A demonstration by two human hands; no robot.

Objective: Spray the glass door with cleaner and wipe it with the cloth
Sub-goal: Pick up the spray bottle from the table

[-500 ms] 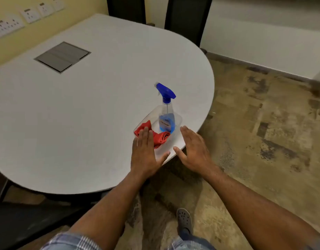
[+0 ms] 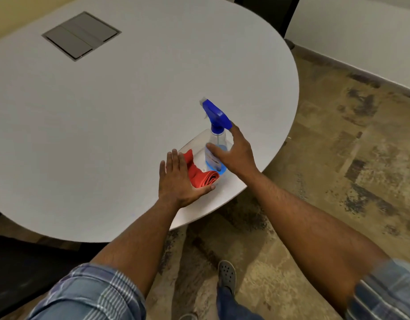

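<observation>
Worktop, pale grey, rounded edge, stands over a mottled brown floor; a grey hatch panel is set flush into its far left part. Clear shallow tray sits near the worktop's near right edge and holds both task items. Spray bottle stands upright in the tray's right part: clear body with blue liquid low down, blue trigger head pointing up and left. A label shows on its body, but the writing is too blurred to read. Red cloth lies folded in the tray just left of the bottle's base. Right hand is at the bottle, fingers spread wide and loosely bent around it, thumb across the body, one fingertip up by the trigger head; no firm grip seen. Left hand lies flat, fingers straight and together, over the cloth's left part, thumb at the cloth's near edge.
</observation>
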